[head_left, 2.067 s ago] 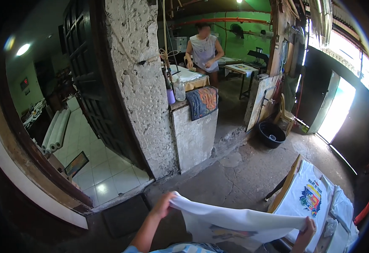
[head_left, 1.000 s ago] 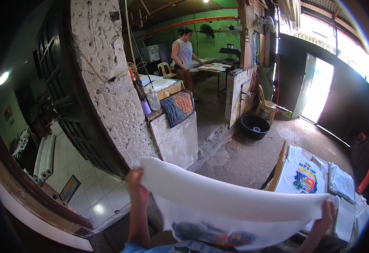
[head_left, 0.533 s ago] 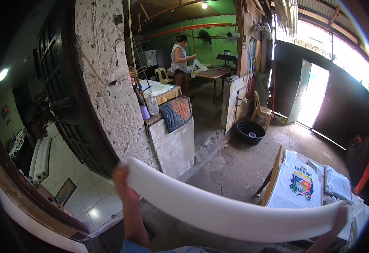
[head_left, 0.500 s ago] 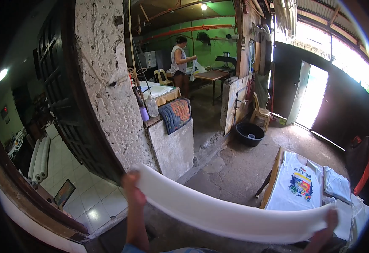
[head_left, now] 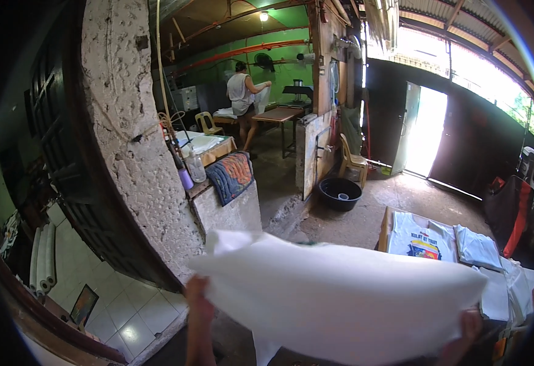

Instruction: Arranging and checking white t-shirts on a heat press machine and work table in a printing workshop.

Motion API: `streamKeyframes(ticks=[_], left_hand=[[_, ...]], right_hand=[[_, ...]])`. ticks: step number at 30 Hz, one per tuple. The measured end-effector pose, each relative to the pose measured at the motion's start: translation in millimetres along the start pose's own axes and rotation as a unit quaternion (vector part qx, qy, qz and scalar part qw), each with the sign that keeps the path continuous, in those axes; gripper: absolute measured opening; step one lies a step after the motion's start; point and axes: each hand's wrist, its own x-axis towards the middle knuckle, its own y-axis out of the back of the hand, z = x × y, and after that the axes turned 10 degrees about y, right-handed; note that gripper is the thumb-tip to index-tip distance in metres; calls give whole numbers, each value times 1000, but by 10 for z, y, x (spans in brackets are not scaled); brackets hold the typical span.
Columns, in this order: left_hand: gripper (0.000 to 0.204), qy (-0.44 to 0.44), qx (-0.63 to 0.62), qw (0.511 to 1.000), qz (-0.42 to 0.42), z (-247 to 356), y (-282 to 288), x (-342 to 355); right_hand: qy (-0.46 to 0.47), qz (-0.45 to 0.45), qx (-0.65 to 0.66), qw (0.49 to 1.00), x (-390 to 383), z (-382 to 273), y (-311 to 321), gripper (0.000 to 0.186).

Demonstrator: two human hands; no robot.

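Note:
A large white cloth point(head_left: 340, 293) is stretched out and billowing in front of me, held up between both hands. My left hand point(head_left: 198, 296) is closed on its left end, beside the rough wall. My right hand point(head_left: 469, 324), a bit blurred, grips the other end near the table. Whether the cloth is a shirt I cannot tell. Just beyond it a white T-shirt with a colourful print point(head_left: 424, 239) lies on the table, partly hidden by the cloth. A folded pale shirt point(head_left: 478, 247) rests to its right.
A black basin point(head_left: 340, 196) stands on the floor ahead, near a plastic chair point(head_left: 351, 160). Left are a rough concrete pillar point(head_left: 120, 122) and a dark door point(head_left: 78, 165). In the green room another person point(head_left: 242, 94) holds a pale cloth beside a table point(head_left: 281, 114).
The cloth has gone from a narrow, sagging band to a broad, puffed-up sheet, covering more of the printed T-shirt. Both hands sit lower. The view has turned slightly right.

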Motion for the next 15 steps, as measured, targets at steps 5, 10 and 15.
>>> streamKeyframes(ticks=[5, 10, 15], left_hand=[[8, 173, 25, 982, 78, -448, 101, -11], [17, -223, 84, 971, -22, 264, -344, -281], [26, -65, 16, 998, -18, -132, -945, -582]], right_hand=[[-182, 86, -83, 976, -365, 568, 132, 9], [17, 147, -104, 983, 149, -337, 896, 27], [57, 68, -108, 990, 189, -618, 1394, 18]])
